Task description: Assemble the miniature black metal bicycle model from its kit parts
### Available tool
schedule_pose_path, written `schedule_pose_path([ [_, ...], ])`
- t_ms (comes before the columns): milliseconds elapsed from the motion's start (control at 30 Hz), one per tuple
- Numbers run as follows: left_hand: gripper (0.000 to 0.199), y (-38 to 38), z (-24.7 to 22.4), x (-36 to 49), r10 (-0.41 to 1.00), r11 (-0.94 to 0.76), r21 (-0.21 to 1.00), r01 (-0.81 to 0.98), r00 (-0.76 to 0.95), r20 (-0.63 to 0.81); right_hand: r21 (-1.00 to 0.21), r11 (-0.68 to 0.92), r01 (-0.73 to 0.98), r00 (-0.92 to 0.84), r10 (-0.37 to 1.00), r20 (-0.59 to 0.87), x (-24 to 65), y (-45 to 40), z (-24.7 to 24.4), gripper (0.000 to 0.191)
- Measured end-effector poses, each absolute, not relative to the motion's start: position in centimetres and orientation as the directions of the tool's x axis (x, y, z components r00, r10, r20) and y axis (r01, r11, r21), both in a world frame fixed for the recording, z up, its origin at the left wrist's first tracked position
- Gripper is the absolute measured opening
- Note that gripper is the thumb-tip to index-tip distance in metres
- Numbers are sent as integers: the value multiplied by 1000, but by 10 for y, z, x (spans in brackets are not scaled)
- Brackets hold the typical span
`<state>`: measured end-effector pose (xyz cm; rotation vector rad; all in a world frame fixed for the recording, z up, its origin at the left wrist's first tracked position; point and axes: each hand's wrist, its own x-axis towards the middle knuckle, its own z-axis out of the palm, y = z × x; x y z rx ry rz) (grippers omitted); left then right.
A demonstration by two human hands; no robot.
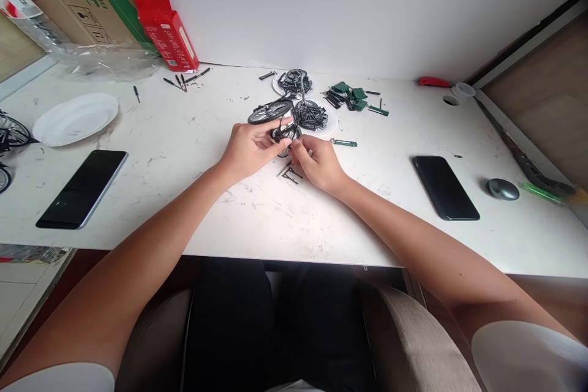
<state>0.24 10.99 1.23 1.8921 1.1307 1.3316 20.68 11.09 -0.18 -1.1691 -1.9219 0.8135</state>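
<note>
A small black model bicycle [270, 111] is held above the white table, its larger wheel tilted to the upper left. My left hand [250, 147] grips it around the frame, thumb and fingers closed on it. My right hand [318, 161] pinches at its lower right side, thumb against the fingers; whatever lies between the fingertips is too small to make out. Just below the hands, small dark parts [291, 175] lie on the table. Behind the bicycle, two white paper plates [331, 124] hold black wheels and other bicycle parts.
Green and black pieces [356, 97] lie right of the plates, a green-handled tool [344, 143] nearer. Phones rest at left [82, 190] and right [445, 188], beside a dark mouse-like object [503, 188]. A white plate [76, 119], red box [171, 43] and more bicycles [13, 131] are leftward.
</note>
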Motion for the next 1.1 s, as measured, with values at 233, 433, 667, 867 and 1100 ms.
schedule_pose_path([
  [233, 47, 110, 13, 3, 886, -463, 827, 319, 147, 440, -820, 373, 435, -317, 915, 248, 207, 112, -4, 60],
  [433, 45, 111, 11, 2, 876, -483, 820, 307, 156, 457, -820, 371, 437, -319, 916, 244, 207, 112, -4, 58],
  [667, 45, 112, 9, 2, 881, -473, 829, 297, 161, 445, -820, 372, 435, -330, 913, 239, 207, 112, -4, 62],
  [867, 43, 113, 8, 1, 888, -459, 839, 292, 159, 431, -815, 374, 442, -338, 911, 235, 208, 113, -5, 63],
  [1100, 42, 113, 7, -1, 905, -424, 849, 315, 162, 393, -813, 375, 445, -344, 910, 232, 208, 114, -7, 58],
])
